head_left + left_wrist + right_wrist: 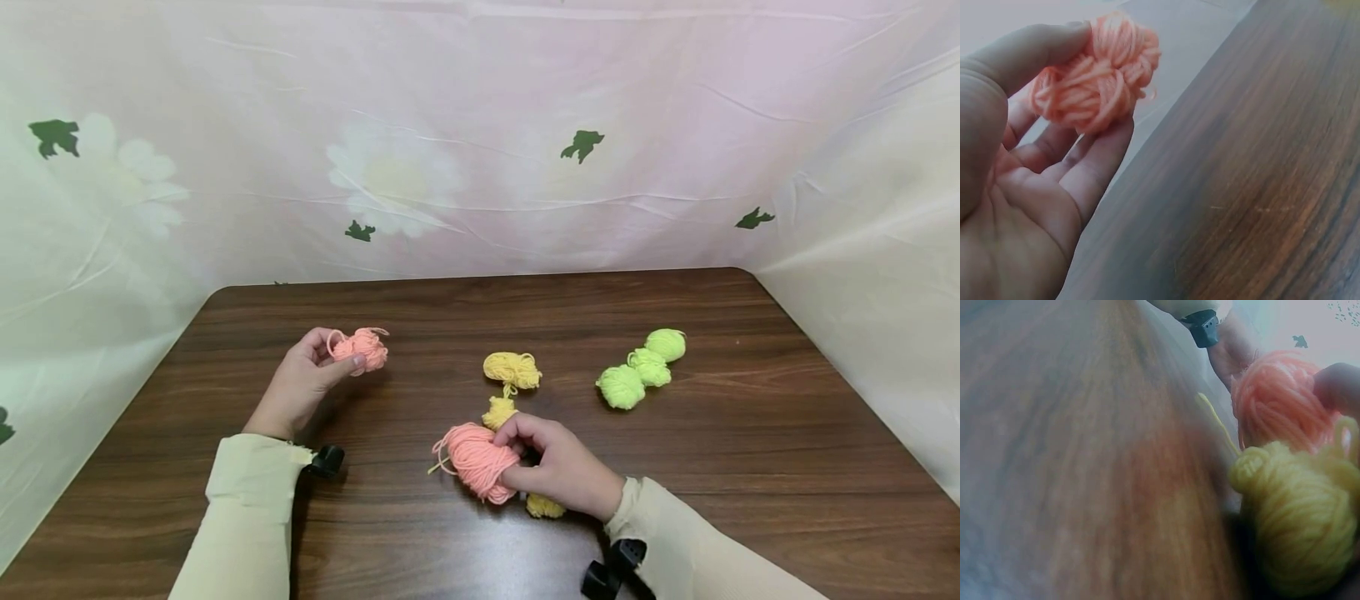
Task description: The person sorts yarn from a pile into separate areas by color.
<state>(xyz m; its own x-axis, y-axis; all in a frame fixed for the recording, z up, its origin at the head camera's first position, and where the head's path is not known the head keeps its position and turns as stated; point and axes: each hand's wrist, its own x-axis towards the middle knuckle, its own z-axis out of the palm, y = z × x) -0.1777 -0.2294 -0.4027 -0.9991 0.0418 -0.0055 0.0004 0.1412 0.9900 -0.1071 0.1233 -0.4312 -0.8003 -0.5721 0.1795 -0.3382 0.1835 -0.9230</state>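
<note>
Now holding | L hand: pnk yarn | R hand: lgr pnk yarn

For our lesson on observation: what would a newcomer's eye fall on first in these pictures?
Probably the small pink yarn ball in the left hand and the larger pink bundle in the right hand, near the middle. Next, perhaps, the three lime-green balls in a slanting row towards the right.

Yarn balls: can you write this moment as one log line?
left hand: holds small pink yarn ball | right hand: holds larger pink yarn ball | green yarn balls: on table
</note>
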